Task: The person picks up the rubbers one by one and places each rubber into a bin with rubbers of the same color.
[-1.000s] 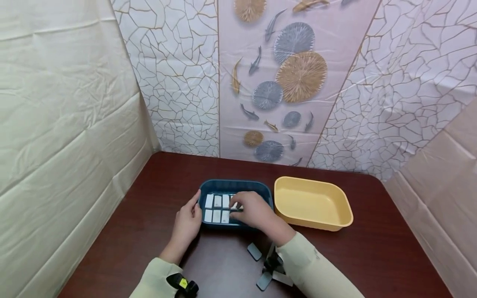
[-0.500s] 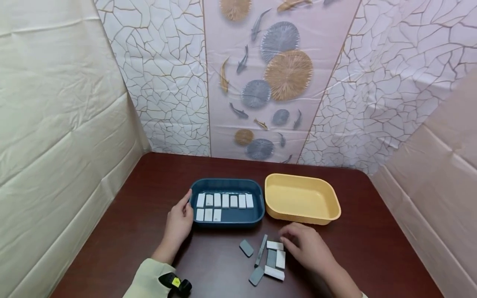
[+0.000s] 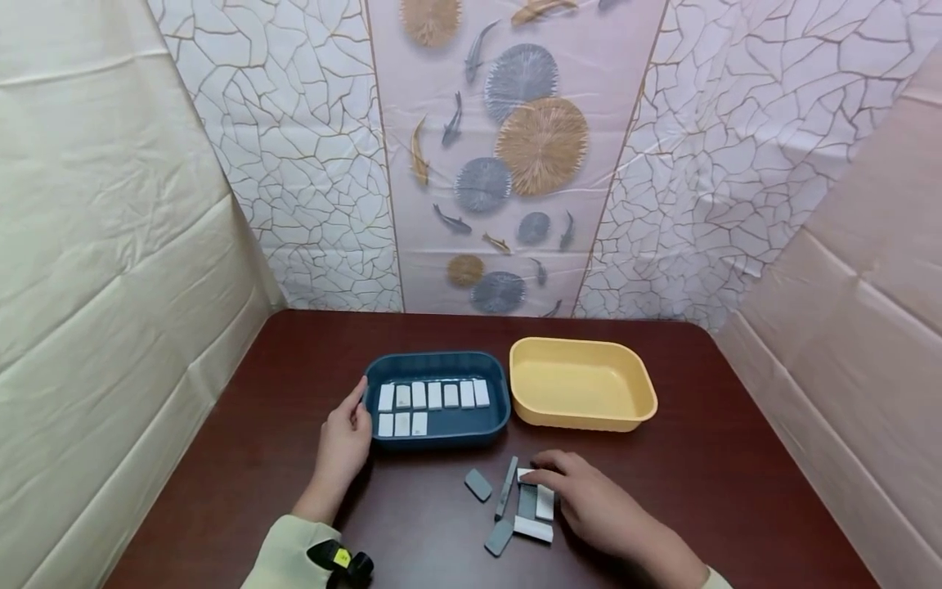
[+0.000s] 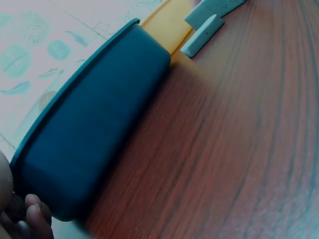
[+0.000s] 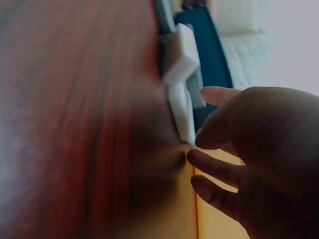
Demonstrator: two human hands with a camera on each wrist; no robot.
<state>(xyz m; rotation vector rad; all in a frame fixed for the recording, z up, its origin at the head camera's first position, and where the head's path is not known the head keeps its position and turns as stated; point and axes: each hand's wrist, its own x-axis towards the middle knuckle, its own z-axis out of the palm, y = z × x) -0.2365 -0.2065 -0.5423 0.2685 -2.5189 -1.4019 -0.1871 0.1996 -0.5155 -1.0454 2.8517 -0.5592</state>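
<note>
My left hand [image 3: 343, 439] holds the left end of a dark blue tray [image 3: 441, 442], its fingers curled at the tray's corner in the left wrist view. Inside that tray, white rectangular tiles [image 3: 419, 396] lie in a longer back row and a shorter front row. On the table in front is a small cluster of tiles, some grey side up [image 3: 498, 538], some white [image 3: 533, 529]. My right hand [image 3: 598, 505] reaches over the cluster's right side. Its fingertips are close by a white tile [image 5: 180, 112], with nothing gripped; whether they touch it I cannot tell.
An empty yellow tray [image 3: 581, 423] stands to the right of the blue one, nearly touching it. A grey tile [image 3: 477, 484] lies apart, left of the cluster. Behind the dark wooden table [image 3: 412, 532] hangs a patterned cloth [image 3: 500, 172]; pale cloths hang at both sides.
My right hand has left the blue tray, leaving one more tile in its back row, and come to the cluster on the table. My left hand stays at the tray. The head view has shifted.
</note>
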